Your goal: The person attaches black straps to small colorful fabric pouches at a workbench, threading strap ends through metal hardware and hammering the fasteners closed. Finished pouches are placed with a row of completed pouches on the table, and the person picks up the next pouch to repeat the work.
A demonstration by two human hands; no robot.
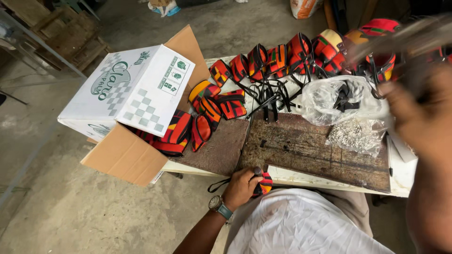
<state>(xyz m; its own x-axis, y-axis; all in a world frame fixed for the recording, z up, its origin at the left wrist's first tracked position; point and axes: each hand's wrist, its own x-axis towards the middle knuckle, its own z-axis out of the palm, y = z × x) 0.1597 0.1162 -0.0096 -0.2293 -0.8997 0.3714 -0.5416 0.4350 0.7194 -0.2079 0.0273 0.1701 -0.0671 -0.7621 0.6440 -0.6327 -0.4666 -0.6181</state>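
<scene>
Fabric pieces in red, orange and black crowd this scene. At the far left a white cardboard box [134,89] lies tipped on its side, flaps open, with several small patterned pouches [176,134] spilling from under it. Nearer us, at the near edge of the tabletop [301,178], our left hand [242,187] is closed around one such patterned pouch [264,183], its black strap [217,185] trailing off to the left. We judge this piece light, soft and springy rather than stiff, not fragile, and best pinched at its folded body, since the strap would let it swing. A rusty metal plate [306,150] lies just beyond the hand. Further back, a row of pouches with black straps [278,61] stretches rightward, beside a clear plastic bag [336,99] and a smaller bag of silvery metal fittings [355,135], which look loose and slippery. At the right our right hand [419,113] is raised and blurred; we cannot tell whether it grips anything.
</scene>
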